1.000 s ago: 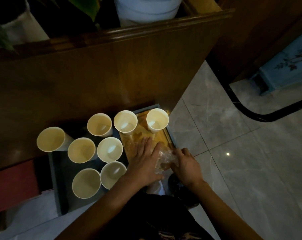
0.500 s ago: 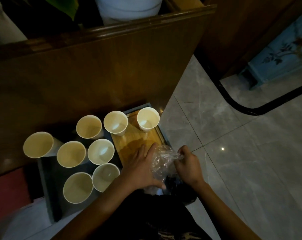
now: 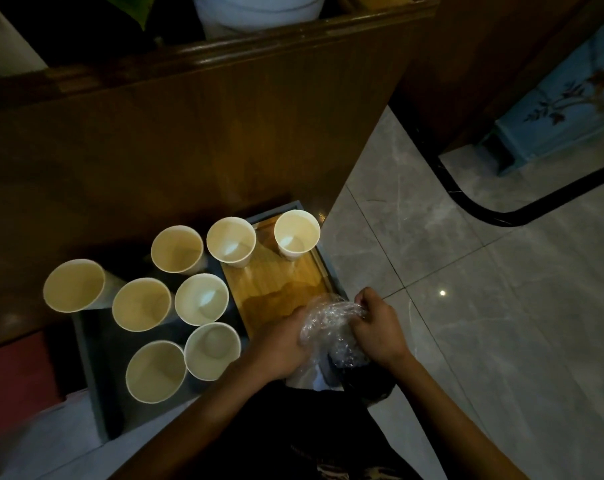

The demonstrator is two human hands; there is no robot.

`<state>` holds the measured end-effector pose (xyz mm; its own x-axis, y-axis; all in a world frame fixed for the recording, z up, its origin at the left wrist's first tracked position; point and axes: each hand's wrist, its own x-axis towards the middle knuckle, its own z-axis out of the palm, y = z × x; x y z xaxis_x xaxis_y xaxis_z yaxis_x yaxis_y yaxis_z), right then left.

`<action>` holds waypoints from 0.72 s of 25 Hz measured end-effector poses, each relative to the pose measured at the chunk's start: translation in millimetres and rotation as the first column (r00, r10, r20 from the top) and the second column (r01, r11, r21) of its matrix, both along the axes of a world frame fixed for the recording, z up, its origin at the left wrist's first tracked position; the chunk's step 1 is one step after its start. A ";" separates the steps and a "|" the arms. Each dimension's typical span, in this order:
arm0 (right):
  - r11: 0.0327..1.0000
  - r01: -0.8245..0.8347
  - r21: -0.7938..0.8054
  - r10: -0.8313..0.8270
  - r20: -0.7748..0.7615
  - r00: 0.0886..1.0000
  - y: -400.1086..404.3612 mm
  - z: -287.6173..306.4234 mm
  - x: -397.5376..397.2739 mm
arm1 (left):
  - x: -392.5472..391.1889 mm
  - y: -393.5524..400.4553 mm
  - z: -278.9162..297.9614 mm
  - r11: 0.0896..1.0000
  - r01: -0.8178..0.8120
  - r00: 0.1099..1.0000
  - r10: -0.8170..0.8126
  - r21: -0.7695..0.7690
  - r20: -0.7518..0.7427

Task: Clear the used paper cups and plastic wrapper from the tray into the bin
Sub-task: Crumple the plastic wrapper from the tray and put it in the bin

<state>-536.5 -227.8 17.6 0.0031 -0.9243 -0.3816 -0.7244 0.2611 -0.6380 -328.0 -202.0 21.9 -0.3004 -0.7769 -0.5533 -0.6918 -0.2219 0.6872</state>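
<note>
Both hands bunch the crinkled clear plastic wrapper point(image 3: 331, 323) at the tray's near right corner: left hand point(image 3: 281, 344) curled against its left side, right hand point(image 3: 375, 327) pinching its right edge, above a dark bin point(image 3: 366, 379). Just left lies the tray's amber wooden board point(image 3: 276, 285); eight pale round paper cups point(image 3: 201, 299) stand upright on and around the grey-rimmed rectangular tray point(image 3: 89, 368). Behind rises a glossy brown wooden panel point(image 3: 189, 140); grey marble floor tiles point(image 3: 501, 306) spread right.
</note>
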 end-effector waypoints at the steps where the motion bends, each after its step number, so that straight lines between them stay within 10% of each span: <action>1: 0.999 -0.034 -0.005 0.034 -0.021 0.999 -0.3 0.4 -1.4 | 1.1 1.2 -1.1 1.000 0.011 1.000 -0.011 0.005 0.021; 11: 0.988 -0.152 0.019 0.145 0.211 0.967 0.8 24.7 -10.6 | -8.0 -1.7 -4.5 0.969 -0.214 0.965 0.230 0.126 -0.126; 18: 1.000 -0.013 -0.017 0.018 0.337 0.941 14.0 52.5 -0.3 | -25.6 -3.1 6.6 0.604 -0.545 0.663 0.735 0.582 -0.141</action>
<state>-536.9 -213.8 70.1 0.1434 -0.9285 -0.3426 -0.4705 0.2406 -0.8490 -353.6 -205.1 28.6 -0.0600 -0.5189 -0.8527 0.0146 -0.8546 0.5190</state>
